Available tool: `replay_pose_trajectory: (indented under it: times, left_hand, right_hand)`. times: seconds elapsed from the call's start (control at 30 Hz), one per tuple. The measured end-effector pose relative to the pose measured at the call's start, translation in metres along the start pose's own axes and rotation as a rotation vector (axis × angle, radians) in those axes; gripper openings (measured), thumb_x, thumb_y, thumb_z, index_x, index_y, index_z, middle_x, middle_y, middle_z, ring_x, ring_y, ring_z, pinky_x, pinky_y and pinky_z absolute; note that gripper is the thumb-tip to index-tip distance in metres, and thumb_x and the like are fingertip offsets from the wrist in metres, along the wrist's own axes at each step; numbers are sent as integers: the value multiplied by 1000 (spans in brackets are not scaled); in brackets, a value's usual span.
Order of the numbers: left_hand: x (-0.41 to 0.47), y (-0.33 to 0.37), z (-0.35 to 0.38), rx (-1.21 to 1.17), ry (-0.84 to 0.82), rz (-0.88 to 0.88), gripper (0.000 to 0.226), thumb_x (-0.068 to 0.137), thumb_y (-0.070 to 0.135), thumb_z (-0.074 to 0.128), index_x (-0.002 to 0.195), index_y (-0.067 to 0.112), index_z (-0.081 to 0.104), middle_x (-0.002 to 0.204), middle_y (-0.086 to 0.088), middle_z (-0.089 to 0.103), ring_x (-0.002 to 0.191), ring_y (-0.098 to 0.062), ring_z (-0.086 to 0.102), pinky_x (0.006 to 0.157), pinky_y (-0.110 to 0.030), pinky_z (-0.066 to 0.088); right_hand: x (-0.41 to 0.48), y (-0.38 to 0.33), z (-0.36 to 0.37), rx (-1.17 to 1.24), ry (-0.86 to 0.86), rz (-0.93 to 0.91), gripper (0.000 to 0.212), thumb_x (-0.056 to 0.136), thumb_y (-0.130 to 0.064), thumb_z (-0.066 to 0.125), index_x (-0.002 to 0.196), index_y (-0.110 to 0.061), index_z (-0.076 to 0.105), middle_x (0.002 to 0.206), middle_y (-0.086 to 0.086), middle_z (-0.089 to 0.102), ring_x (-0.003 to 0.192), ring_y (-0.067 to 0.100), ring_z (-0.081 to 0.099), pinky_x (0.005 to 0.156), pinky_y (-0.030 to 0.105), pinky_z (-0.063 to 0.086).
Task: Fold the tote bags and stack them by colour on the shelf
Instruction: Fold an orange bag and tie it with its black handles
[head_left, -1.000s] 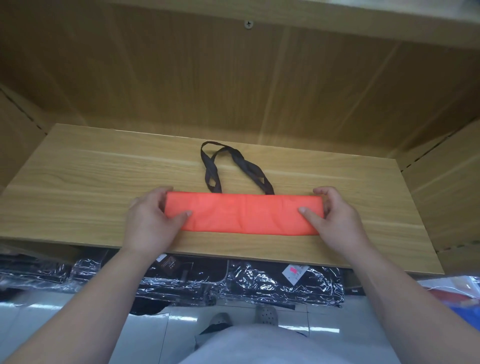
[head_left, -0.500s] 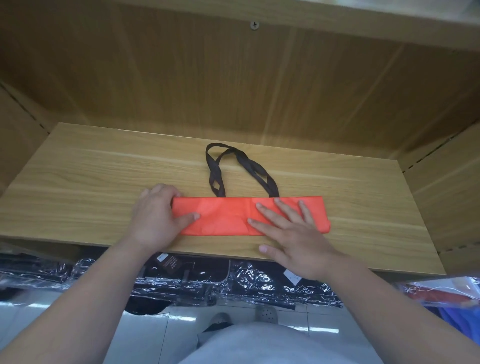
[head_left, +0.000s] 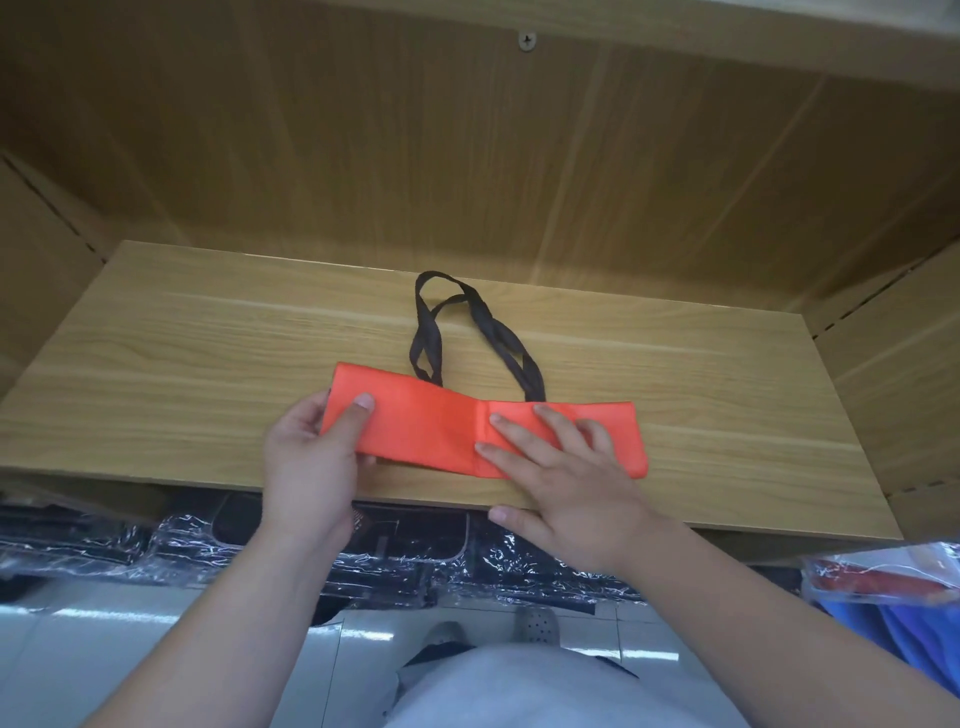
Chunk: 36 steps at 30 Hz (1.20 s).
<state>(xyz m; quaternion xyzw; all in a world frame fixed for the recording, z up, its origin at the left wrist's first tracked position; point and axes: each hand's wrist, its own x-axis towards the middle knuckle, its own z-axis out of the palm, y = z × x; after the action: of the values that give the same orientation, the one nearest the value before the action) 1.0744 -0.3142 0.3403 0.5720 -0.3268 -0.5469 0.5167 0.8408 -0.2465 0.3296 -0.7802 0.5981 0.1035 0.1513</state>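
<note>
Wooden shelf (head_left: 208, 364), back panel behind it. Orange tote bag (head_left: 431, 431) is folded into a long strip and lies near the shelf's front edge, roughly centre. Shiny plastic-wrapped black packs (head_left: 415, 545) sit on the level below; a red and blue pack (head_left: 883, 587) is at lower right.

Left hand (head_left: 306, 467) grips the strip's left end, thumb on top and fingers curled underneath, with that end tilted up off the shelf. Right hand (head_left: 566, 478) lies flat with straight fingers pressing the strip's right half, fingertips at a vertical crease, thumb over the shelf's front edge.

Black handles (head_left: 498, 332) trail from the bag toward the back, twisted. Screw (head_left: 527, 39) in the back panel up top.
</note>
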Motion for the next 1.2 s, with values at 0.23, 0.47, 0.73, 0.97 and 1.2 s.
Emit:
replay_pose_trajectory:
  times: [0.23,0.47,0.73,0.97,1.2]
  left_hand:
    - [-1,28,11,34,-105,211,16,98,13,65,87,23,73,81,9,74,79,-10,65,80,-30,54]
    - [13,50,15,597,-39,742,11,99,15,60,93,22,66,86,7,55,76,-4,47,74,-8,38]
    - [-9,2,69,916,-406,1052,35,92,27,59,118,8,72,98,-7,62,91,-24,58,80,-34,53]
    - [-26,-50,80,1233,-566,1021,51,91,35,48,135,12,60,118,-4,59,99,-28,54,79,-47,54]
    - [-32,-64,73,1257,-611,993,60,92,49,56,138,9,59,127,-4,58,104,-28,53,88,-45,51]
  right_hand:
    - [21,-27,-13,126,11,-65,87,80,-83,2,157,-45,16,169,-15,0,155,24,-9,121,53,2]
    - [-13,23,16,327,538,113,58,100,-56,39,132,-16,65,136,4,52,129,24,47,109,50,41]
    - [-30,49,43,519,494,4,56,103,-57,36,136,-20,64,152,-3,42,140,19,42,114,45,38]
    - [-35,60,39,748,395,46,54,94,-74,33,143,-52,38,150,-21,43,145,2,32,119,44,31]
    - [-30,68,38,756,374,-2,59,96,-61,46,152,-51,30,149,-26,40,144,6,33,119,46,30]
